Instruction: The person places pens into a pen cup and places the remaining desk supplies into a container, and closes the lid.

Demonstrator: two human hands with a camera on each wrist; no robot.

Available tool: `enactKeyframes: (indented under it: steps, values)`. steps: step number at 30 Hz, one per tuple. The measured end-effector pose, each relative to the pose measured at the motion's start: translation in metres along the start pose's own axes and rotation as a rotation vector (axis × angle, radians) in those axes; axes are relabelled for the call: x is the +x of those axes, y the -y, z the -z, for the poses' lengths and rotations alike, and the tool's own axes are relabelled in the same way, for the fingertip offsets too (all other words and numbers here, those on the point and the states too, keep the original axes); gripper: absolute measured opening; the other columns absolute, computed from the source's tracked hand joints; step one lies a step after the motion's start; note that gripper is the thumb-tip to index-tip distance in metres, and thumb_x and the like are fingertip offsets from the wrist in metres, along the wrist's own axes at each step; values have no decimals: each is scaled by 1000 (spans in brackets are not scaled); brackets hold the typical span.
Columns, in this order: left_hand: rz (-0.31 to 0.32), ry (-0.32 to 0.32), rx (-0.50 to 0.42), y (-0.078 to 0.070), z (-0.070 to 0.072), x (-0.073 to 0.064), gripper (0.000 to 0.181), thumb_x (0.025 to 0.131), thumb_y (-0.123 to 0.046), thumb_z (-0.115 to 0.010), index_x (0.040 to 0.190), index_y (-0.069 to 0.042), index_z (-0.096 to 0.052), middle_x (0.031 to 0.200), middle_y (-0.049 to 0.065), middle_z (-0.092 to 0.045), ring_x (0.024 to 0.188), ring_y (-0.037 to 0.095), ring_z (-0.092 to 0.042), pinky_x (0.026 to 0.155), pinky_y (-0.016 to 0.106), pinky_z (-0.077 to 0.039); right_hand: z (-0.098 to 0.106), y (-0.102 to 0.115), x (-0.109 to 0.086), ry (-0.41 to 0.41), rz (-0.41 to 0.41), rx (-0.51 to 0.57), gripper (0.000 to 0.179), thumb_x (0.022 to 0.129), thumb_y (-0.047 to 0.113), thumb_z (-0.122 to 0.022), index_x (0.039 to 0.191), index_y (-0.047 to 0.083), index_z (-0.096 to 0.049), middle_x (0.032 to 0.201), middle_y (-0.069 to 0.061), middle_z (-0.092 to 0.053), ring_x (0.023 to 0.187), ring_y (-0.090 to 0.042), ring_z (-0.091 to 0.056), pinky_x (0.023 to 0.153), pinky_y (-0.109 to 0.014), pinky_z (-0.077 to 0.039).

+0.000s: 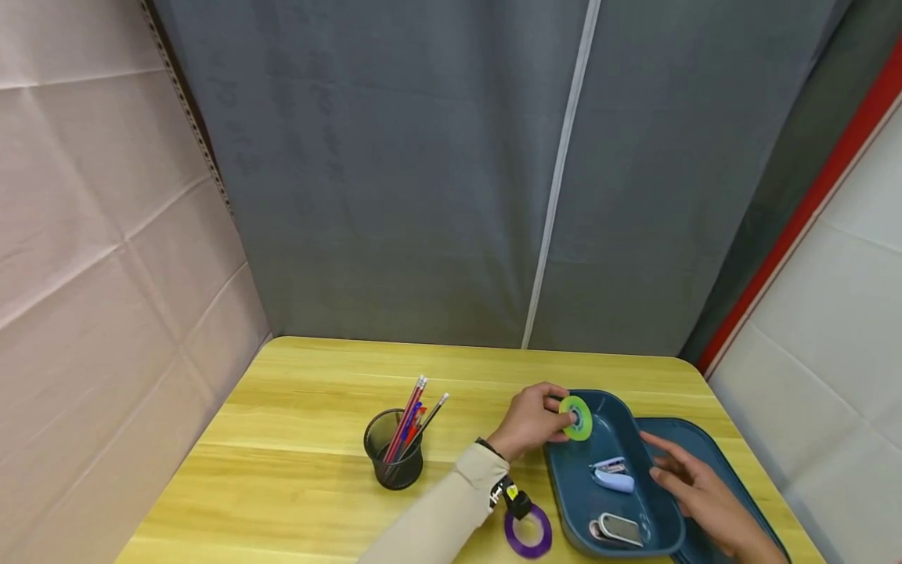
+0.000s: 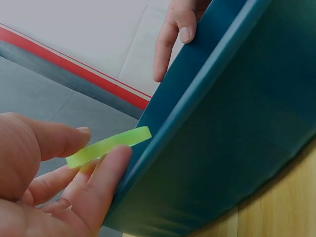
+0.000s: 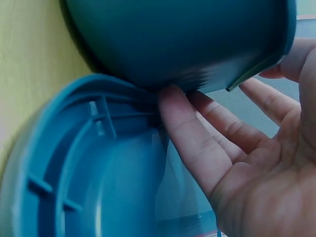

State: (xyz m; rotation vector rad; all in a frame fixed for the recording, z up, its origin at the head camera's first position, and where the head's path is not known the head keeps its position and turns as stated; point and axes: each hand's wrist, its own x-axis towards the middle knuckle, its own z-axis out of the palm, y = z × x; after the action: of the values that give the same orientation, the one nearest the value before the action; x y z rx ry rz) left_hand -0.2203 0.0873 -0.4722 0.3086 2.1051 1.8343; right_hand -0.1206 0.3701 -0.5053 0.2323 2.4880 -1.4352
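My left hand (image 1: 532, 423) pinches a green tape roll (image 1: 580, 418) between thumb and fingers, over the left side of a dark teal plastic box (image 1: 599, 529). In the left wrist view the tape roll (image 2: 111, 147) appears edge-on beside the box's rim. With thumb at the rim and fingers along the outer wall, my right hand (image 1: 694, 489) holds the box's right side. Inside the box lie a light-blue stapler (image 1: 613, 476) and a small silver-and-grey object (image 1: 618, 529) whose kind is unclear.
A matching teal lid (image 1: 683, 431), ribbed in the right wrist view, lies partly under the box's right side. A purple tape roll (image 1: 528, 540) rests on the wooden table (image 1: 282, 439). Farther left stands a black mesh cup (image 1: 395, 474) with several pencils and pens.
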Motion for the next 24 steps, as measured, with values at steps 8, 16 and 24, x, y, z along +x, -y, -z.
enactKeyframes:
  steps: [8,16,24]
  values:
    - [-12,1,20,-2,-4,-1,31,92,-11,-82,121,-11,-72,92,-1,-67,76,19,-73,69,33,-65,-1,-1,-1,1,16,19,70,109,36,-60,168,15,-27,148,-29,-50,94,-21,-56,62,-34,-53]
    - [-4,12,-17,-1,-2,-2,33,95,-11,-80,126,-8,-70,92,1,-69,92,31,-77,76,37,-66,-1,0,-1,3,9,10,71,109,38,-59,168,16,-27,151,-31,-49,104,-23,-55,65,-36,-54]
    - [1,11,-42,1,-2,-2,31,95,-11,-80,124,-8,-70,93,1,-69,92,32,-77,76,38,-66,0,0,-1,1,7,1,71,109,39,-59,169,16,-27,152,-31,-48,109,-26,-56,67,-36,-55]
